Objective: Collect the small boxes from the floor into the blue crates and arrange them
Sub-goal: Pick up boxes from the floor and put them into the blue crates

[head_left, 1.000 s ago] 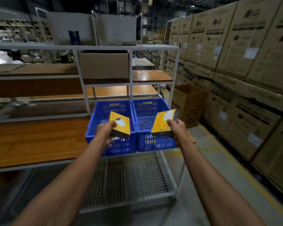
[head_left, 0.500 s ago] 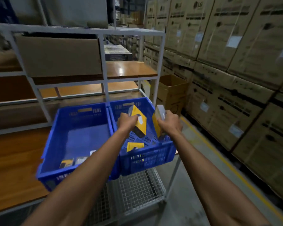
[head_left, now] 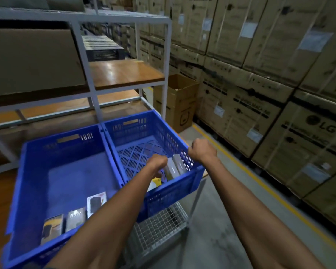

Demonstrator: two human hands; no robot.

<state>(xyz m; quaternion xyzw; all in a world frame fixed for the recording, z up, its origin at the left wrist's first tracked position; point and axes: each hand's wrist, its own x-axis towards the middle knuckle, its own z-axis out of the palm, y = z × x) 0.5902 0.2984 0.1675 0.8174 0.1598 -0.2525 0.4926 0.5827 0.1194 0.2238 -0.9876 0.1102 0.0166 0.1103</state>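
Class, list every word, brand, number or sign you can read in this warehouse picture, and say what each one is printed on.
"LG": on the large brown cardboard carton at the right, lower stack.
"65W": on the small grey box lying in the left blue plastic crate.
Too blurred to read: the white paper labels on the cartons, the dark print lines under the LG logo, and the other small boxes' print.

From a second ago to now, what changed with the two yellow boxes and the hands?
Both boxes went down into the right crate. The left hand now sits inside it against two boxes standing on edge by the near right wall; the right hand appears to rest empty at the rim. The left crate, with three boxes along its near wall, looks untouched.
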